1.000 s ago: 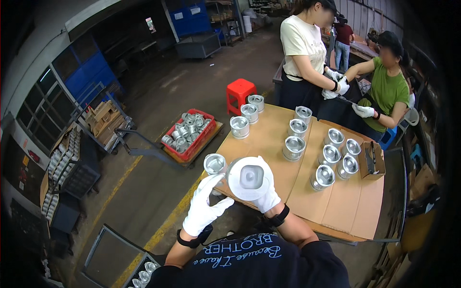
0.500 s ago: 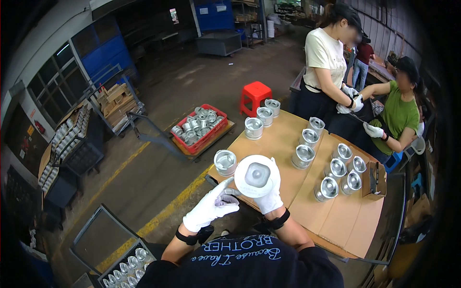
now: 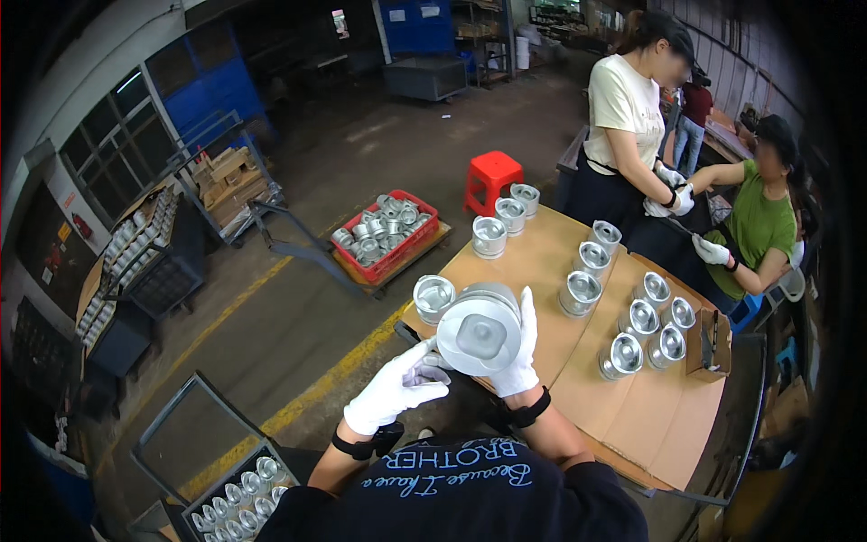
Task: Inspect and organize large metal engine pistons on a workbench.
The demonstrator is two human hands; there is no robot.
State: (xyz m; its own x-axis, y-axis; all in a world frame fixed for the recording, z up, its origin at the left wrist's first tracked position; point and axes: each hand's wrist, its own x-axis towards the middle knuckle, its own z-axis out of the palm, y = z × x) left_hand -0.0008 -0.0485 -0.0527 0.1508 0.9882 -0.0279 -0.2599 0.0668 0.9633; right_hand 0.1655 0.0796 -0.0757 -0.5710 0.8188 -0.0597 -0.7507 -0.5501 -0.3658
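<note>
- Several rows of metal pistons (image 3: pixel 143 229) stand on a dark bench at the left of the frame.
- At the lower left, more pistons fill a dark metal cart (image 3: pixel 233 406).
- Left of centre, a red crate (image 3: pixel 408 254) is heaped with metal parts.
- Just below the centre, the white-gloved left hand (image 3: pixel 395 388) has its thumb and fingers apart, beside the held piston; whether the fingertips touch it, I cannot tell.
- One single piston (image 3: pixel 433 296) stands behind, on the table's left edge.
- Around the centre of the frame, the held piston (image 3: pixel 479 338) tilts its round end face upward.
- The white-gloved right hand (image 3: pixel 518 361) grips it along its right side, fingers straight; its underside is hidden.
- Right of centre, the cardboard-covered table (image 3: pixel 535 262) carries three pistons (image 3: pixel 510 215) near a red stool (image 3: pixel 493 181), another three (image 3: pixel 592 259), then five (image 3: pixel 642 318) beside a small box (image 3: pixel 709 365).
- At the upper right, two gloved co-workers (image 3: pixel 625 104) face each other.
</note>
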